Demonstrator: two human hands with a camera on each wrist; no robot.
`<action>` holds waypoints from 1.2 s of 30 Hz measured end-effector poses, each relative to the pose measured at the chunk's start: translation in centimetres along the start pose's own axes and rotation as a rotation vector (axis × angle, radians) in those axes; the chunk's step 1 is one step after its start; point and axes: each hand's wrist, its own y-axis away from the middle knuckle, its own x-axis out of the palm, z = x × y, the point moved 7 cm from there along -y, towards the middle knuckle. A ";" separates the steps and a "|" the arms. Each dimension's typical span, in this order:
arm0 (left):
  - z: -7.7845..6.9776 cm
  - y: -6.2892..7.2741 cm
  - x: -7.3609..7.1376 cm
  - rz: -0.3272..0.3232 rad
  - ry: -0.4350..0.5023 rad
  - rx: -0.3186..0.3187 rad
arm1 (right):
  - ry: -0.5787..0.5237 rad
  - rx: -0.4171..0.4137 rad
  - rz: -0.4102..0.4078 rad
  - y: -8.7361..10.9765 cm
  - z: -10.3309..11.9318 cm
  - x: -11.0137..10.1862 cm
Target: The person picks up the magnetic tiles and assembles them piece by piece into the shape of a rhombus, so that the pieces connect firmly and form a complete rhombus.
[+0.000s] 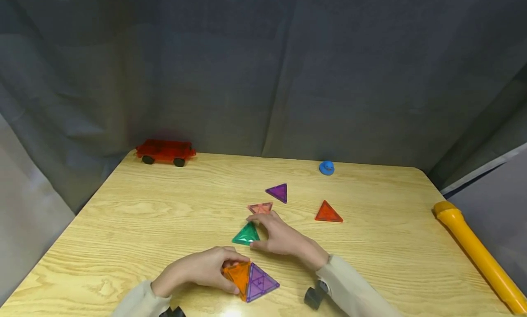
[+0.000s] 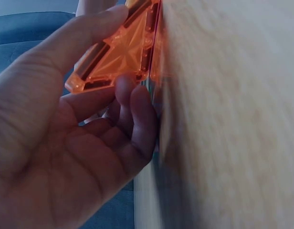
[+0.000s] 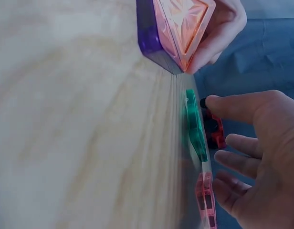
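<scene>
My left hand (image 1: 207, 269) pinches an orange triangular magnetic tile (image 1: 239, 276) between thumb and fingers. In the left wrist view the orange tile (image 2: 123, 55) leans up from the table. A translucent purple triangular tile (image 1: 261, 282) lies along its right edge, edge to edge. My right hand (image 1: 282, 237) hovers with fingers and thumb spread around a green triangular tile (image 1: 247, 234). The right wrist view shows a gap between its thumb and the green tile (image 3: 195, 126). A pink triangular tile (image 1: 260, 208) lies just beyond the right fingertips, partly covered by them.
On the wooden table (image 1: 164, 207), a darker purple triangle (image 1: 278, 192) and a red triangle (image 1: 328, 212) lie farther back. A red wheeled toy car base (image 1: 165, 151) stands at the far left, a small blue duck (image 1: 327, 168) at the back. A yellow tube (image 1: 477, 253) lies along the right edge.
</scene>
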 end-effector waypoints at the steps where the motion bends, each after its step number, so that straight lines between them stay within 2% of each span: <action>1: 0.0 0.0 0.0 0.001 0.003 -0.001 | 0.007 0.009 0.008 -0.2 -0.1 0.1; 7: 0.1 0.0 0.1 0.006 0.012 -0.005 | 0.006 0.043 0.030 -0.8 -0.7 0.5; 16: 0.2 -0.1 0.1 0.005 0.018 0.000 | -0.010 0.037 0.029 -0.8 -0.6 0.5; 24: 0.4 -0.2 0.1 -0.005 -0.001 0.013 | -0.027 0.016 0.012 0.2 -0.2 0.2; 36: 0.1 -0.1 0.0 -0.006 0.016 0.029 | -0.087 0.061 -0.003 1.8 -1.0 -0.4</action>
